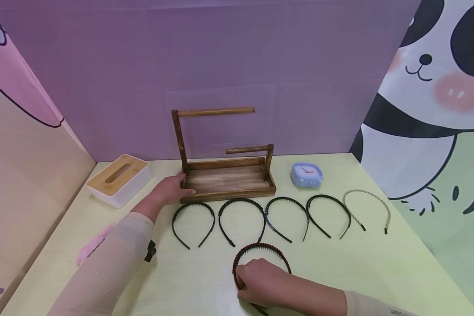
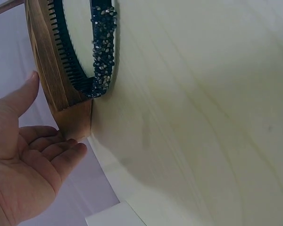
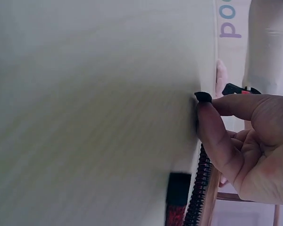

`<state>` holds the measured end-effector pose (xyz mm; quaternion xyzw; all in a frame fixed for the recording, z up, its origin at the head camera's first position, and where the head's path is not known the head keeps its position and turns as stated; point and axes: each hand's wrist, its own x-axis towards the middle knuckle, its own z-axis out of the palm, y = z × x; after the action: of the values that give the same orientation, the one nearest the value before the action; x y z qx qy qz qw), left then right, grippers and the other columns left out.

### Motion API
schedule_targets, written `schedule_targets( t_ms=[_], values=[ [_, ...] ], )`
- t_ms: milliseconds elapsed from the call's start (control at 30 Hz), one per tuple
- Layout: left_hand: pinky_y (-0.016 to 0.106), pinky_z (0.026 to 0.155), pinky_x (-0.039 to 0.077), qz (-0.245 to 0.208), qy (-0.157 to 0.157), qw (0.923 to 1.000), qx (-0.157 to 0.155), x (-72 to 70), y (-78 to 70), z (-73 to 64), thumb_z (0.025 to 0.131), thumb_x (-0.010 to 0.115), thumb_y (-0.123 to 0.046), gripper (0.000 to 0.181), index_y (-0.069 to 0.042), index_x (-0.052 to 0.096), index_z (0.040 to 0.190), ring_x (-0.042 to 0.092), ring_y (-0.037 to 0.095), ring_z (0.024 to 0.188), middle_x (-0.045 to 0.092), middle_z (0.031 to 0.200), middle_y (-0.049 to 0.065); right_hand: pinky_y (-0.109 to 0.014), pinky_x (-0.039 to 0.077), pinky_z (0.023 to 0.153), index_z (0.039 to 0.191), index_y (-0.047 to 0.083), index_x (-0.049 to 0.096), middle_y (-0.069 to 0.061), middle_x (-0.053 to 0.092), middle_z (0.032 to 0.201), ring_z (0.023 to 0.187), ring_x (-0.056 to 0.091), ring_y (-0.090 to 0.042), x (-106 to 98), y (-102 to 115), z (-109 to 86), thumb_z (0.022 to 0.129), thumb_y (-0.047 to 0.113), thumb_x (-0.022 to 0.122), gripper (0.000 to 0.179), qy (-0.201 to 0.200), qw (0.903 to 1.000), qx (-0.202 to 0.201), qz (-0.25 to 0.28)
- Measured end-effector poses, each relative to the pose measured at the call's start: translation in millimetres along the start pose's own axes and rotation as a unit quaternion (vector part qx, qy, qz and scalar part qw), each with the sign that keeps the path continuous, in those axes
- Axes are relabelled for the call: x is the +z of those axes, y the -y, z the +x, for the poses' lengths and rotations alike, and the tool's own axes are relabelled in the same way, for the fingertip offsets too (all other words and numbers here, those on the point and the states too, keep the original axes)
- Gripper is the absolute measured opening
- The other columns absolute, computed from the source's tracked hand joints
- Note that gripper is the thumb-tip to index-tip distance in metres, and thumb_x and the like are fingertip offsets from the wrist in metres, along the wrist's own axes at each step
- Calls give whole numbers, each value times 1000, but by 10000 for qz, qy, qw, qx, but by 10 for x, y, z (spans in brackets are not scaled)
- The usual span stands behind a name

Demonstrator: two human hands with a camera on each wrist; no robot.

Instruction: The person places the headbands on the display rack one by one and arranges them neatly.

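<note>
A wooden rack (image 1: 229,175) with a tray base and two horizontal bars stands at the back. My left hand (image 1: 170,189) rests at its left end, thumb spread over the front corner and fingers loosely bent against the end, as the left wrist view shows (image 2: 33,160). Near the front, my right hand (image 1: 260,281) pinches a dark red beaded headband (image 1: 260,245) between thumb and index finger. Its black tip (image 3: 203,97) shows at those fingertips in the right wrist view, and its other black end (image 3: 179,187) hangs lower.
In a row before the rack lie a black headband (image 1: 193,203), several more dark ones and a pale braided headband (image 1: 386,205). A tissue box (image 1: 120,177) stands at the left, a blue clock (image 1: 307,174) at the right. Something pink (image 1: 92,246) lies behind my left sleeve.
</note>
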<state>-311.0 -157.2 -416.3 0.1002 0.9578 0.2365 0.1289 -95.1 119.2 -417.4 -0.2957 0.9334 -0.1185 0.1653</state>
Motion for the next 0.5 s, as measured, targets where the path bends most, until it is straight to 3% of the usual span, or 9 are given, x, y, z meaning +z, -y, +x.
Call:
schedule_targets(
  t_ms=[133,300,500],
  values=[
    [53,117,28,-4,-5,10000,-49,-14,10,-6,95,63,-45,87,2,21,155,25,41,146,25,159,23,-16,38,55,73,22,55,15,46,61,57,41,0,-88,-25,-65,81,18,70,18,-128,9998,-150,47],
    [53,116,31,-31,-2,10000,-84,-13,17,-6,94,63,-46,85,2,25,154,30,42,144,34,154,25,-17,42,60,78,22,57,18,50,65,61,45,2,-341,-48,-157,85,21,69,14,-210,9990,-275,271],
    [53,115,32,-84,7,9999,-86,-11,16,-18,94,64,-45,83,2,28,153,31,42,143,37,153,25,-18,47,69,85,24,57,19,54,59,44,53,5,-680,-7,-302,92,26,66,11,-166,9934,-223,1109]
  ],
)
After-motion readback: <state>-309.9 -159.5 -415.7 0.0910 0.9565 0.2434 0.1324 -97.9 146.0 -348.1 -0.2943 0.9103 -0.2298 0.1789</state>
